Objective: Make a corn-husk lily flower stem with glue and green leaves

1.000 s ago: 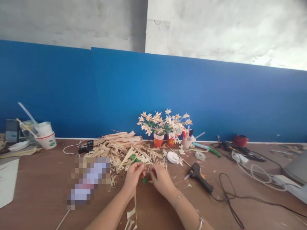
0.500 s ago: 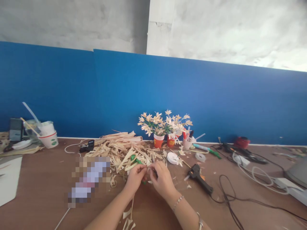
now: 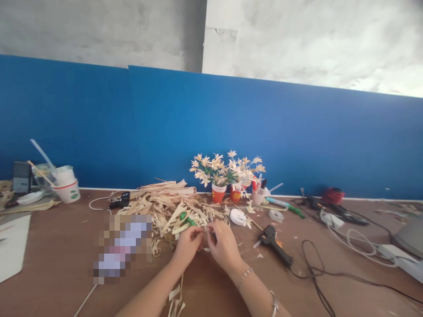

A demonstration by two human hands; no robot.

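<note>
My left hand [image 3: 189, 243] and my right hand [image 3: 222, 242] meet above the table, fingertips pinched close together. Something small and pale sits between them, too fine to name. Just beyond my hands spreads a heap of dried husk strips [image 3: 168, 198], with a green piece [image 3: 187, 219] lying on it. Behind stand two red paper cups, the left cup [image 3: 218, 195] and the right cup [image 3: 235, 195], filled with pale husk flowers [image 3: 216, 166]. A white roll of tape [image 3: 237, 216] lies near my right hand. Curled strips [image 3: 176, 299] lie by my left forearm.
A black glue gun [image 3: 276, 246] rests right of my hands, its cable [image 3: 312, 264] looping across the table [image 3: 59, 246]. A pixelated object [image 3: 122, 248] lies at left. Further left is a white cup [image 3: 68, 192]; at right, a power strip [image 3: 401, 259]. A blue partition [image 3: 158, 123] closes the back.
My fingers have shifted slightly against each other, and the green bit below them no longer shows. My hands stay in nearly the same spot; the objects on the table have not moved.
</note>
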